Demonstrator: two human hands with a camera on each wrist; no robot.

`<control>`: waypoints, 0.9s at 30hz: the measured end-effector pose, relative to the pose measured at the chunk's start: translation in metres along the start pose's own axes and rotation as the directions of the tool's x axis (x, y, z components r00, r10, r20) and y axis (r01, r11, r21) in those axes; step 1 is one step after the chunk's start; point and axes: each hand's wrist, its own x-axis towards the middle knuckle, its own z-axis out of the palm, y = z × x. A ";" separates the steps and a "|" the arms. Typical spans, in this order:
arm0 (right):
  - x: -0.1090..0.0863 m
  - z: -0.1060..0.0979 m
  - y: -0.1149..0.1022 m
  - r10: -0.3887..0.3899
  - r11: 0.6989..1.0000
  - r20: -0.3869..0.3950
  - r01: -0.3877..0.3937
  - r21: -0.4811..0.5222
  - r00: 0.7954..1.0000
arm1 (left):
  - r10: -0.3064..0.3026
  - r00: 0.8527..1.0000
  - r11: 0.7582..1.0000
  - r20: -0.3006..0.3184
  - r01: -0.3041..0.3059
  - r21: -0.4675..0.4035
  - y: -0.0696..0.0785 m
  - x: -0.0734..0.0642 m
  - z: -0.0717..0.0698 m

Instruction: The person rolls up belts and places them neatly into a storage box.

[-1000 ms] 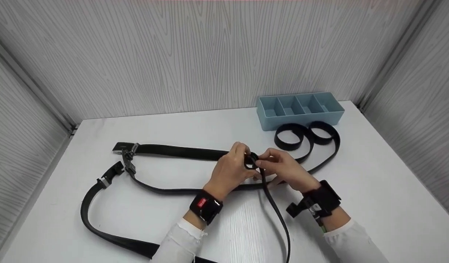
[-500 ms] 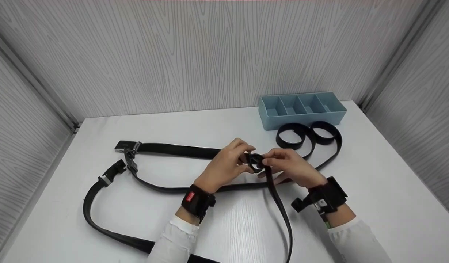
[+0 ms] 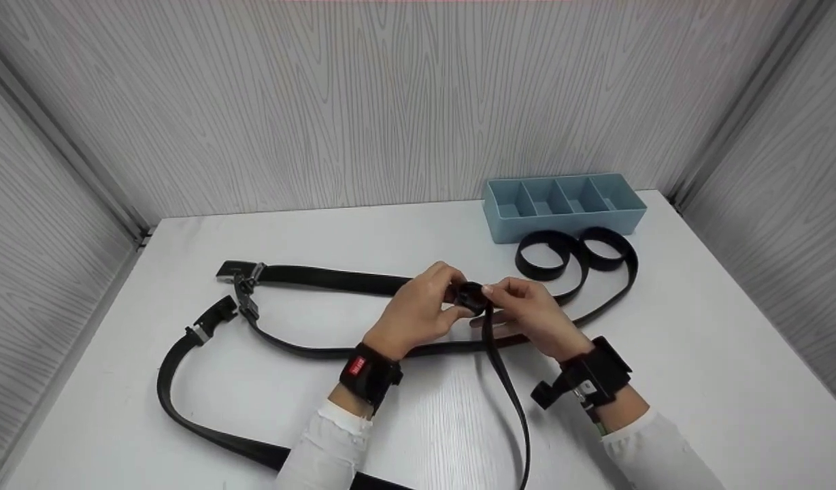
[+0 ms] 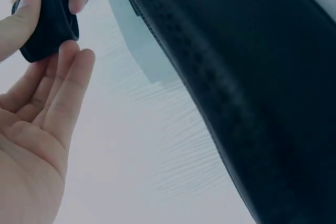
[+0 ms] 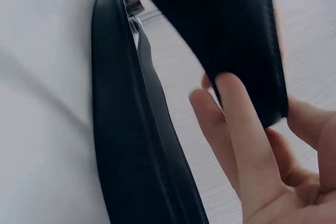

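Note:
A black leather belt is wound at one end into a small coil (image 3: 471, 299), held above the table. My left hand (image 3: 411, 316) pinches the coil from the left between thumb and fingers. From the right, my right hand (image 3: 532, 318) pinches the belt at the coil. The loose belt strand (image 3: 505, 381) hangs from there and leaves the bottom edge. In the left wrist view the thumb presses on the rolled belt (image 4: 44, 24). Fingers (image 5: 247, 135) lie against the belt's flat side (image 5: 236, 30) in the right wrist view.
Two other black belts lie across the table, their rolled ends (image 3: 541, 256) at the right and buckles (image 3: 237, 271) at the left. A belt piece with a metal loop (image 3: 200, 333) curves down at left. Behind stands a blue compartment tray (image 3: 567, 224).
The coil has turned in my hands, its open loop now looking tighter and darker. My right hand shifted right, then back left; the hanging strand swung with it. The other belts stayed put.

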 end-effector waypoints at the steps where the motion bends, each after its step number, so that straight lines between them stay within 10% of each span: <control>1: 0.000 0.001 0.001 -0.005 1.000 -0.005 0.005 0.011 1.000 | -0.005 1.000 1.000 -0.007 0.005 0.016 0.000 0.000 0.000; 7: -0.003 0.001 0.003 -0.025 0.999 -0.004 0.025 0.032 1.000 | -0.053 0.997 0.995 -0.052 0.057 0.081 0.000 0.000 0.003; 16: 0.001 -0.001 0.005 -0.040 0.999 -0.025 0.039 -0.016 0.999 | -0.109 0.994 0.991 -0.009 0.107 -0.083 -0.002 0.001 0.000; 27: 0.000 -0.025 -0.003 -0.034 0.989 0.109 0.049 -0.142 0.993 | 0.009 0.998 0.983 0.057 0.002 -0.186 0.000 0.002 -0.005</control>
